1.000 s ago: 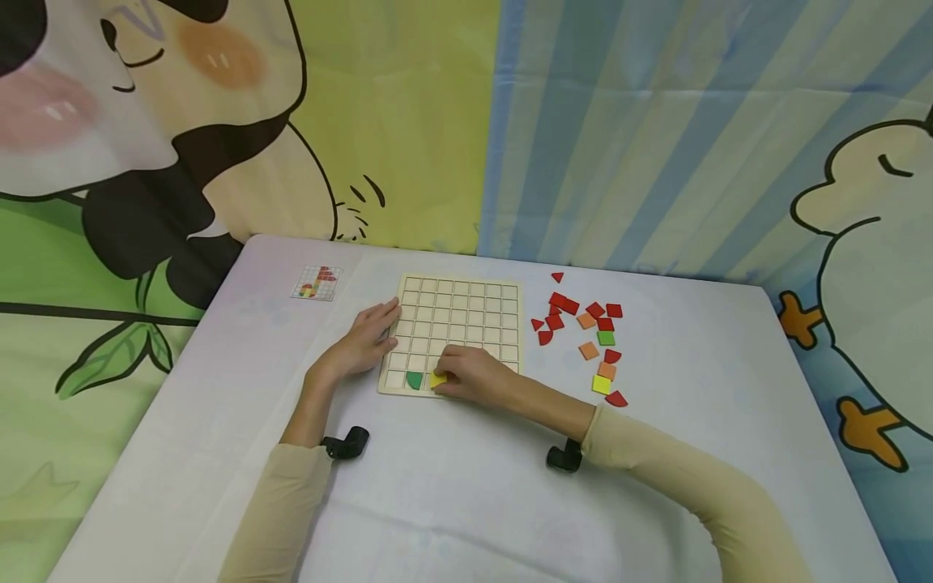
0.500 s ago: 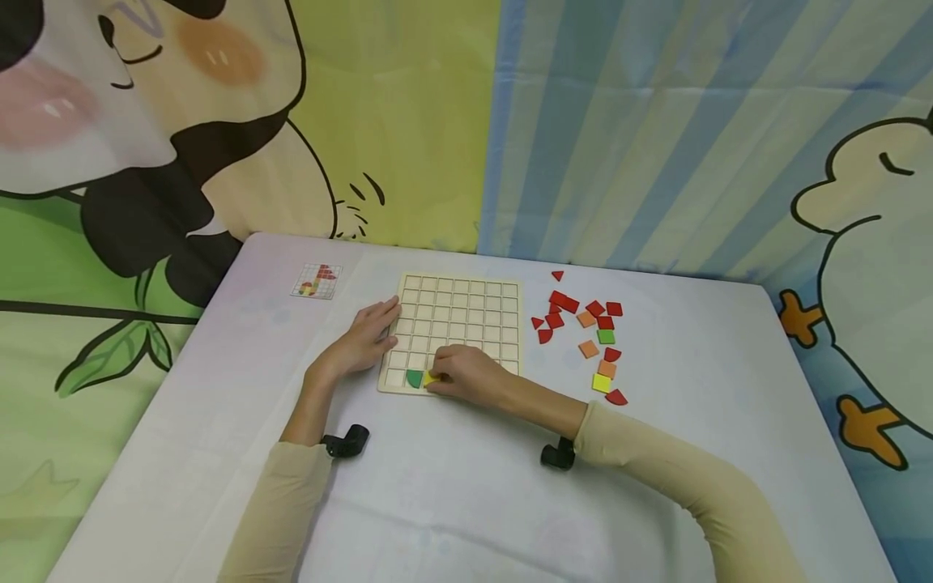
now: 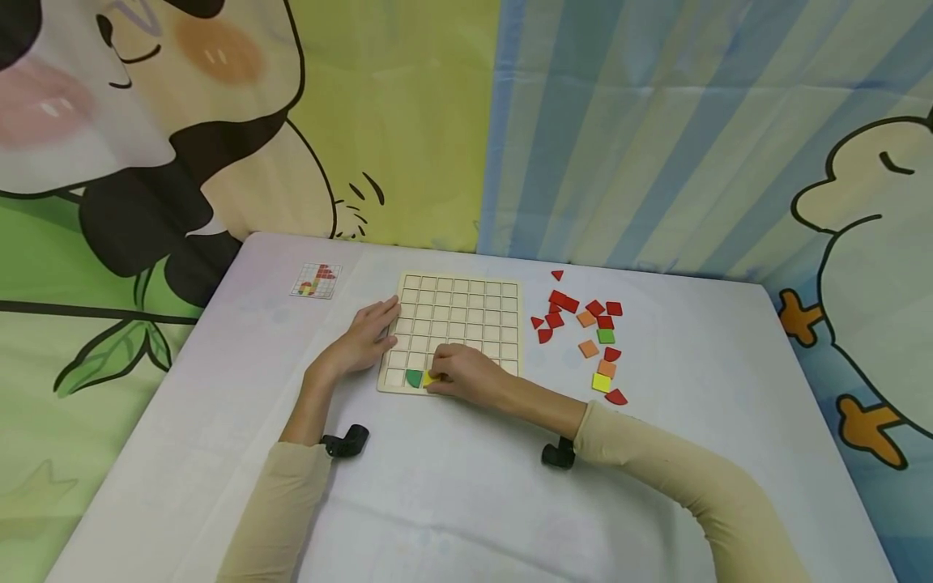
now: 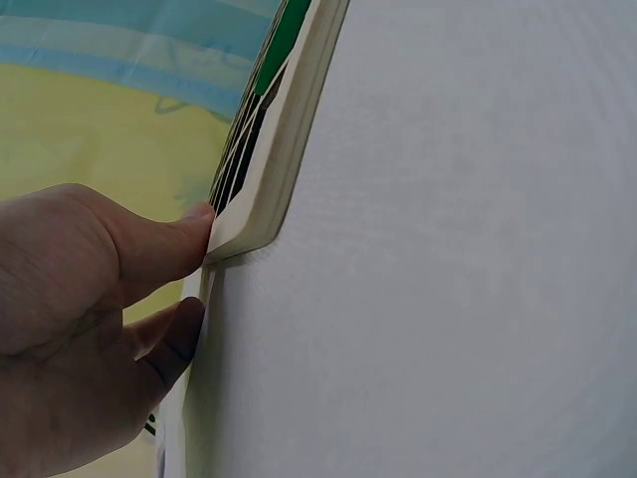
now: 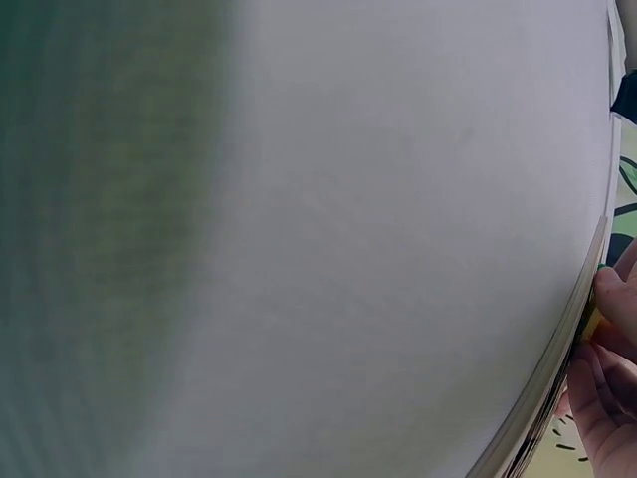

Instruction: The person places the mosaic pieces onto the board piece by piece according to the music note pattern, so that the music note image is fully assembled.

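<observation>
A wooden grid board (image 3: 459,290) lies on the white table. My left hand (image 3: 357,344) rests against its left edge, fingers fairly straight. In the left wrist view, the thumb (image 4: 164,244) touches the board near a corner. My right hand (image 3: 470,374) is over the front row, pinching a yellow tile (image 3: 428,379) between thumb and fingertips; the fingers hide most of its shape. Just left of it sits a green quarter-round tile (image 3: 414,378) in a front-row square. The right wrist view catches the yellow tile (image 5: 591,322) between the fingers at its right edge.
Right of the board lie several loose tiles: red pieces (image 3: 564,303), orange squares (image 3: 588,349), a green square (image 3: 606,336) and a yellow square (image 3: 601,382). A pattern card (image 3: 317,281) lies at the back left. Printed curtains (image 3: 634,129) hang behind the table.
From one second ago to half a second ago, my right hand moved slightly left with the yellow tile, up beside the green tile. Since then it has barely moved. My left hand stays put.
</observation>
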Action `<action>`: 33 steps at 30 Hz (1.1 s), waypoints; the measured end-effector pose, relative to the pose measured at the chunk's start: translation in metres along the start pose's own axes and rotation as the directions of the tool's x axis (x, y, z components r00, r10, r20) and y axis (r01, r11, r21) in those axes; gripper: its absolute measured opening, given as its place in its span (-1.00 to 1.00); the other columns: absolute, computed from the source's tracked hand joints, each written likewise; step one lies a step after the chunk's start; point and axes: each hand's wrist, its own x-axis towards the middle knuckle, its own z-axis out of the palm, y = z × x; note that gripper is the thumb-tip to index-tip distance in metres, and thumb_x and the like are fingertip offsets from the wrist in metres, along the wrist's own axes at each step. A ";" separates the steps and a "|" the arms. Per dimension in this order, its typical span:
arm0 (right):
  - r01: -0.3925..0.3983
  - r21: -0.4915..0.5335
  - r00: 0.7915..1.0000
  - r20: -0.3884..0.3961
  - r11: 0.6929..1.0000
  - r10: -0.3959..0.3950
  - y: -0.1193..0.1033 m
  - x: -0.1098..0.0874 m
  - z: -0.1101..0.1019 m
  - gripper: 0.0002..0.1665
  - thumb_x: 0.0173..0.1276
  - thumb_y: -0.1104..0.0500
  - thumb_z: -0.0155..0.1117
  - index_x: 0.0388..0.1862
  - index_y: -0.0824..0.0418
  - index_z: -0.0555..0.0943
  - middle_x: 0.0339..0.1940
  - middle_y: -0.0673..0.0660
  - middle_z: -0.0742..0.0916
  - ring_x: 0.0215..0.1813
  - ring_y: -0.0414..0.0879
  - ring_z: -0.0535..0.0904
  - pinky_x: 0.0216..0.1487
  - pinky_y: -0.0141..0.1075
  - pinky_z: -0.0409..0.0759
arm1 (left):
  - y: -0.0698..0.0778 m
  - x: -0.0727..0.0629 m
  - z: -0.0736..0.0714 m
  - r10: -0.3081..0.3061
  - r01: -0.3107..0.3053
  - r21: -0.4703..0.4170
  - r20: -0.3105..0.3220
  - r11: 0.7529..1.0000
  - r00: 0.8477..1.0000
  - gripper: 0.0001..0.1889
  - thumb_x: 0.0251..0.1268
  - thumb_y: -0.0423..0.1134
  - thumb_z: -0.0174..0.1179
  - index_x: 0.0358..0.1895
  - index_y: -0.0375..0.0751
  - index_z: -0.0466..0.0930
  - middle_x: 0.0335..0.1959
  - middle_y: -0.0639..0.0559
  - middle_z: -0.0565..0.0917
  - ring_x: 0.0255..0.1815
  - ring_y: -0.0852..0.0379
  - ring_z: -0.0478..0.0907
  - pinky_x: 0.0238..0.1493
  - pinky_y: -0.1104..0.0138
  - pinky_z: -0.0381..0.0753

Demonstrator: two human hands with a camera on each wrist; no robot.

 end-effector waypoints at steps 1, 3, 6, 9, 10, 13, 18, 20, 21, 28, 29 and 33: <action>0.001 0.001 1.000 0.003 1.000 -0.001 0.000 0.000 0.000 -0.78 0.23 0.09 0.41 -0.28 0.23 0.76 -0.31 0.03 0.68 -0.31 -0.24 0.52 -0.22 -0.48 0.56 | 0.000 0.000 0.000 0.002 -0.002 -0.003 -0.002 1.000 1.000 -0.34 0.50 -0.26 -0.03 0.56 -0.17 -0.07 0.63 0.01 -0.16 0.63 -0.10 -0.31 0.56 -0.11 -0.11; 0.013 -0.006 1.000 0.009 1.000 -0.013 0.000 -0.002 -0.001 -0.77 0.23 0.09 0.40 -0.26 0.23 0.76 -0.30 0.04 0.67 -0.30 -0.22 0.51 -0.21 -0.46 0.55 | 0.001 0.000 0.000 0.005 -0.005 -0.010 -0.006 1.000 1.000 -0.34 0.49 -0.27 -0.03 0.56 -0.19 -0.07 0.63 0.00 -0.15 0.62 -0.11 -0.31 0.56 -0.12 -0.11; 0.038 -0.023 0.999 0.002 0.999 -0.038 0.000 -0.004 -0.002 -0.78 0.24 0.11 0.39 -0.24 0.23 0.77 -0.30 0.06 0.66 -0.27 -0.18 0.51 -0.19 -0.42 0.55 | 0.001 0.000 0.000 0.005 -0.005 -0.015 -0.009 1.000 1.000 -0.34 0.49 -0.27 -0.03 0.55 -0.19 -0.07 0.63 0.00 -0.15 0.62 -0.10 -0.31 0.56 -0.11 -0.12; 0.046 -0.029 0.999 -0.003 0.999 -0.046 0.000 -0.005 -0.002 -0.81 0.26 0.13 0.37 -0.24 0.22 0.76 -0.29 0.07 0.66 -0.24 -0.15 0.51 -0.15 -0.39 0.55 | 0.003 0.000 0.000 0.005 -0.005 -0.014 -0.010 1.000 1.000 -0.34 0.49 -0.27 -0.02 0.55 -0.19 -0.07 0.63 0.01 -0.15 0.63 -0.10 -0.31 0.57 -0.10 -0.11; 0.041 -0.026 0.999 -0.005 0.999 -0.041 0.000 -0.005 -0.002 -0.81 0.26 0.14 0.37 -0.24 0.23 0.75 -0.28 0.07 0.67 -0.24 -0.15 0.52 -0.15 -0.39 0.55 | 0.003 0.000 -0.001 0.005 -0.005 -0.014 -0.010 1.000 1.000 -0.34 0.49 -0.26 -0.03 0.55 -0.19 -0.07 0.63 0.01 -0.15 0.63 -0.10 -0.31 0.57 -0.10 -0.11; 0.015 -0.020 1.000 -0.015 1.000 -0.015 0.000 -0.005 -0.001 -0.81 0.25 0.14 0.39 -0.24 0.23 0.73 -0.26 0.07 0.67 -0.24 -0.16 0.51 -0.16 -0.40 0.55 | 0.004 0.000 -0.001 0.008 -0.008 -0.012 -0.008 1.000 1.000 -0.34 0.49 -0.27 -0.03 0.55 -0.20 -0.07 0.63 -0.01 -0.15 0.62 -0.11 -0.31 0.56 -0.11 -0.11; -0.006 -0.030 0.999 -0.044 1.000 0.004 -0.001 -0.006 0.001 -0.78 0.23 0.13 0.42 -0.19 0.21 0.70 -0.27 0.07 0.66 -0.26 -0.17 0.48 -0.19 -0.41 0.52 | 0.003 -0.001 -0.001 0.015 -0.015 -0.010 -0.011 1.000 1.000 -0.34 0.49 -0.27 -0.02 0.55 -0.22 -0.06 0.63 -0.03 -0.15 0.62 -0.12 -0.30 0.56 -0.12 -0.10; -0.003 -0.037 0.999 -0.051 0.999 0.001 -0.003 -0.007 0.000 -0.74 0.22 0.11 0.42 -0.16 0.21 0.70 -0.27 0.07 0.66 -0.26 -0.18 0.47 -0.20 -0.42 0.51 | 0.002 -0.001 0.000 0.017 -0.017 -0.003 -0.011 1.000 1.000 -0.34 0.49 -0.27 -0.03 0.55 -0.23 -0.06 0.63 -0.04 -0.15 0.62 -0.13 -0.30 0.56 -0.12 -0.10; 0.002 -0.042 0.999 -0.053 0.999 -0.004 -0.004 -0.008 -0.001 -0.73 0.22 0.10 0.42 -0.14 0.20 0.69 -0.26 0.07 0.66 -0.26 -0.18 0.47 -0.19 -0.43 0.51 | 0.002 -0.001 0.000 0.018 -0.018 0.000 -0.010 1.000 1.000 -0.34 0.49 -0.27 -0.03 0.55 -0.23 -0.06 0.63 -0.04 -0.15 0.62 -0.14 -0.30 0.56 -0.13 -0.10; -0.030 -0.050 0.996 -0.082 0.998 0.026 -0.010 -0.035 -0.029 -0.64 0.19 0.07 0.45 -0.06 0.17 0.68 -0.18 0.07 0.71 -0.16 -0.15 0.55 -0.13 -0.37 0.59 | 0.002 -0.001 -0.001 0.016 -0.016 -0.005 -0.019 1.000 1.000 -0.35 0.49 -0.29 -0.02 0.55 -0.23 -0.06 0.63 -0.03 -0.14 0.62 -0.13 -0.29 0.56 -0.12 -0.10; -0.050 -0.041 0.996 -0.082 0.998 0.047 -0.008 -0.043 -0.034 -0.64 0.19 0.07 0.45 -0.05 0.16 0.68 -0.17 0.06 0.71 -0.15 -0.15 0.56 -0.12 -0.37 0.60 | 0.002 -0.001 -0.001 0.013 -0.013 -0.012 -0.017 1.000 1.000 -0.35 0.49 -0.29 -0.02 0.55 -0.23 -0.05 0.63 -0.03 -0.14 0.62 -0.13 -0.30 0.56 -0.12 -0.11; -0.160 -0.021 0.984 -0.083 0.987 0.158 0.007 -0.079 -0.046 -0.62 0.17 0.07 0.47 -0.04 0.16 0.69 -0.17 0.04 0.71 -0.15 -0.15 0.58 -0.12 -0.37 0.63 | 0.003 0.000 -0.002 -0.002 0.002 -0.019 -0.002 1.000 1.000 -0.34 0.49 -0.27 -0.03 0.55 -0.20 -0.07 0.63 0.01 -0.16 0.63 -0.10 -0.32 0.57 -0.11 -0.12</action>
